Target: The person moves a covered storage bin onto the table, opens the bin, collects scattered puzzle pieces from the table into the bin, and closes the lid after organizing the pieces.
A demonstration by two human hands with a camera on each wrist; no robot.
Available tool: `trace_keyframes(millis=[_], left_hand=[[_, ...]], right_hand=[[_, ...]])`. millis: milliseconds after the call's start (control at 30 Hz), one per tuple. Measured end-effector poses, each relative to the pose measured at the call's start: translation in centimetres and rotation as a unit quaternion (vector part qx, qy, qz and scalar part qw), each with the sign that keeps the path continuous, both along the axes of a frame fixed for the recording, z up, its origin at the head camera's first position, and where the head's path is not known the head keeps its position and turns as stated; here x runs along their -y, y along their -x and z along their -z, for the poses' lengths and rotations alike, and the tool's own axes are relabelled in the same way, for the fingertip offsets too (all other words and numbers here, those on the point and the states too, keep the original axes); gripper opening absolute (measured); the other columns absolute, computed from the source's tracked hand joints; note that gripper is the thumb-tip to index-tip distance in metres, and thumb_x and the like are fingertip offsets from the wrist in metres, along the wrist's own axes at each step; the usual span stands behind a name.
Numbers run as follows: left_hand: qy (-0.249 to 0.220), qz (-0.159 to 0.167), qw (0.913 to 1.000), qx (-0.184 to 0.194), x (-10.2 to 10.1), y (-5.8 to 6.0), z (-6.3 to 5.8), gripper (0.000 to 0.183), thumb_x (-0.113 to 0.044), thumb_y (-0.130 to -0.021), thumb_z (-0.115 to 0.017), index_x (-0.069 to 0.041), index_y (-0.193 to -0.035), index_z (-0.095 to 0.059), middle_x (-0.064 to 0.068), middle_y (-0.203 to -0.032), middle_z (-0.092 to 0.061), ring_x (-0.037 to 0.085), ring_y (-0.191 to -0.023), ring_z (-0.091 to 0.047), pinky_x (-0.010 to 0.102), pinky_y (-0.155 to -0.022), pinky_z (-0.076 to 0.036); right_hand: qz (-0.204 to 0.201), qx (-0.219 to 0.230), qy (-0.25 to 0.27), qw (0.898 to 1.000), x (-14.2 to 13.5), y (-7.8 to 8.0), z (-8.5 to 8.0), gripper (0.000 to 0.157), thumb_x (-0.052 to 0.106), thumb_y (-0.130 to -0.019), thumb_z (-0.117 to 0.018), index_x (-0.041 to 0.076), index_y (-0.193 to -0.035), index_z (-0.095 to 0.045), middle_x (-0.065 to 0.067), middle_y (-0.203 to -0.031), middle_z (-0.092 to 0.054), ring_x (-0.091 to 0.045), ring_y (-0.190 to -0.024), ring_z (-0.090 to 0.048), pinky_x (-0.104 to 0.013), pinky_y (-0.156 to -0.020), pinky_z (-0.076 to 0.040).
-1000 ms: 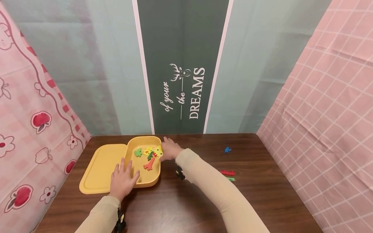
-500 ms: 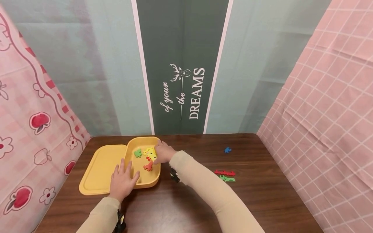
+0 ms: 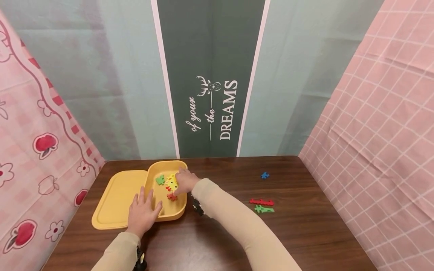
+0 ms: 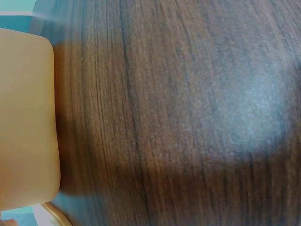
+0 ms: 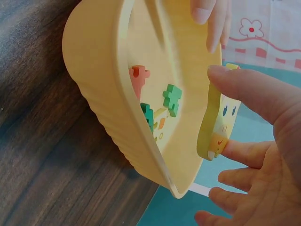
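Head view: the right hand (image 3: 185,181) pinches a yellow puzzle piece (image 5: 222,120), having moved inward from two o'clock, so the piece now sits over the box (image 3: 169,209), seemingly unreleased; the left hand (image 3: 141,212) spreads its fingers at the box's eight o'clock. Rightward, three o'clock, red (image 3: 262,202) and blue pieces (image 3: 265,175) dot the brown desk (image 3: 217,233); curtain (image 3: 288,82) at twelve.

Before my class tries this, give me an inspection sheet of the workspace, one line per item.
Surface: brown wood-grain table
Job's things: yellow box holding a coral piece, a green piece and others; yellow lid beside it; blue piece, long red piece and long green piece on the table
Clutter: nothing seen
Hands: left hand spread at the box's edge by the lid; right hand pinches a yellow face piece
Cables: nothing seen
Surroundings: green backdrop behind, apple-print cloth left, pink checked cloth right
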State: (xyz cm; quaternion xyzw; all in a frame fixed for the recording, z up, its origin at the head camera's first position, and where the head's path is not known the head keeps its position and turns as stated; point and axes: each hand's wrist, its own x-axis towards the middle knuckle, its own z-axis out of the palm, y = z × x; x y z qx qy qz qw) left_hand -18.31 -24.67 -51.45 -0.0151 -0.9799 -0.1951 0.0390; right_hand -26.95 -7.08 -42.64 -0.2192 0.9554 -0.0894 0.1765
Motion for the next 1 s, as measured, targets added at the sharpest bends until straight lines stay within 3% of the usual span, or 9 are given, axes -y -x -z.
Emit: trace_keyframes(millis=[433, 700, 1000], left_hand=[[0.0, -0.004, 1.0, -0.006, -0.1, 0.0, 0.2, 0.066, -0.042, -0.092, -0.049, 0.003, -0.139, -0.038, 0.032, -0.147, -0.014, 0.057, -0.125, -0.02, 0.067, -0.096, -0.023], [0.004, -0.001, 0.9999, -0.012, -0.2, -0.2, 0.3, 0.066, -0.043, -0.092, -0.047, 0.004, -0.138, -0.039, 0.033, -0.147, -0.015, 0.058, -0.124, -0.023, 0.066, -0.096, -0.025], [0.014, 0.0, 0.9997, -0.022, -0.2, 0.1, 0.0, 0.065, -0.042, -0.093, -0.047, 0.004, -0.138, -0.039, 0.033, -0.146, -0.016, 0.057, -0.123, -0.025, 0.065, -0.096, -0.026]], right_hand=[[0.008, 0.01, -0.005, 1.0, 1.2, 0.4, 1.7, 0.066, 0.04, -0.076, -0.074, 0.01, -0.13, -0.053, -0.009, -0.151, -0.027, -0.022, -0.137, -0.024, -0.035, -0.106, -0.028], [0.021, 0.011, -0.02, 1.0, 1.5, 0.5, 2.1, 0.068, 0.041, -0.075, -0.075, 0.013, -0.132, -0.052, -0.006, -0.149, -0.03, -0.021, -0.135, -0.028, -0.039, -0.105, -0.03], [-0.002, -0.005, -0.03, 1.0, 2.3, 0.7, 2.2, 0.061, 0.043, -0.073, -0.076, 0.016, -0.126, -0.058, -0.005, -0.147, -0.033, -0.019, -0.134, -0.03, -0.039, -0.103, -0.033]])
